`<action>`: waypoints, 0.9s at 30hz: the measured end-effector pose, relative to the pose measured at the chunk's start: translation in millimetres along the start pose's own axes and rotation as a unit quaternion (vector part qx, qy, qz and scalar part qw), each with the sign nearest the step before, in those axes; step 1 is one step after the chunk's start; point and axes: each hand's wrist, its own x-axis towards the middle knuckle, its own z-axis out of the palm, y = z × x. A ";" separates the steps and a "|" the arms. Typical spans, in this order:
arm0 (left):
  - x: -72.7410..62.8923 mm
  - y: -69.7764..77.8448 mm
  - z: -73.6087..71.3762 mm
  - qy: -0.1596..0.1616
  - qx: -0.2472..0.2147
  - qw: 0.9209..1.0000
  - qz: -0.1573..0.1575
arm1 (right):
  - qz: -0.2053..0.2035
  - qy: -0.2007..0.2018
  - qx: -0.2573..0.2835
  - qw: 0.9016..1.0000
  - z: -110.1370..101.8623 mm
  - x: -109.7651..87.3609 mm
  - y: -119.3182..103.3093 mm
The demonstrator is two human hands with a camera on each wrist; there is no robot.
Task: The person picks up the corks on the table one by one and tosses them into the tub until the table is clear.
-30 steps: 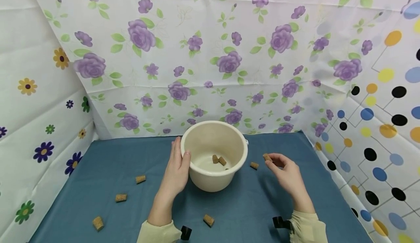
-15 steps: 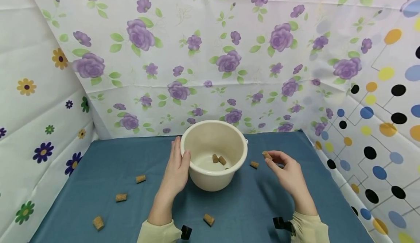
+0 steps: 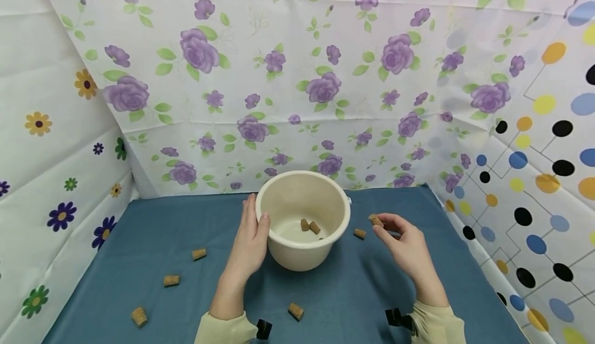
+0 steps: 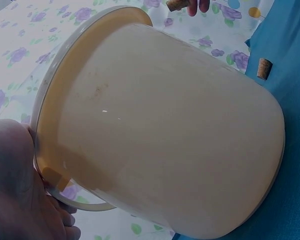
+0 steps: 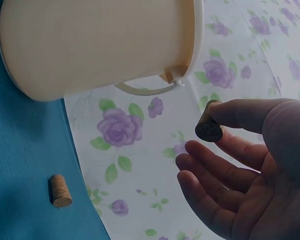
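The right hand (image 3: 408, 243) holds one cork (image 3: 374, 220) in a pinching grip; the left hand (image 3: 249, 239), with straight fingers, touches the cream bucket (image 3: 301, 257).

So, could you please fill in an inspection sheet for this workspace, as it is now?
Surface: blue cloth, fairly smooth.
Job's things: cream bucket, upright; two corks plainly inside, perhaps a third behind the near rim. On the cloth, three corks left of the bucket, one cork to its right, one cork on the person's side.
Clutter: nothing seen.
Hands: left hand rests against the bucket's left side; right hand pinches another cork above the cloth.
Cables: nothing seen; black pieces at both wrists.
Surroundings: rose-patterned hanging behind, flowered hanging left, dotted hanging right.
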 end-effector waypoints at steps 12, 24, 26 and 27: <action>1.4 0.3 -0.5 0.001 -0.003 1.000 0.000 | -0.018 0.009 -0.004 1.000 -3.7 -4.3 -10.8; 1.2 -0.8 0.6 0.002 0.001 1.000 0.000 | -0.062 0.017 0.016 0.998 -2.7 -10.2 -36.2; 1.3 -0.7 0.9 0.002 0.002 1.000 0.001 | -0.071 0.016 0.026 0.997 -1.1 -10.5 -42.2; 1.4 -0.7 1.1 0.002 0.001 1.000 0.001 | -0.074 0.015 0.031 0.997 -0.1 -10.8 -45.0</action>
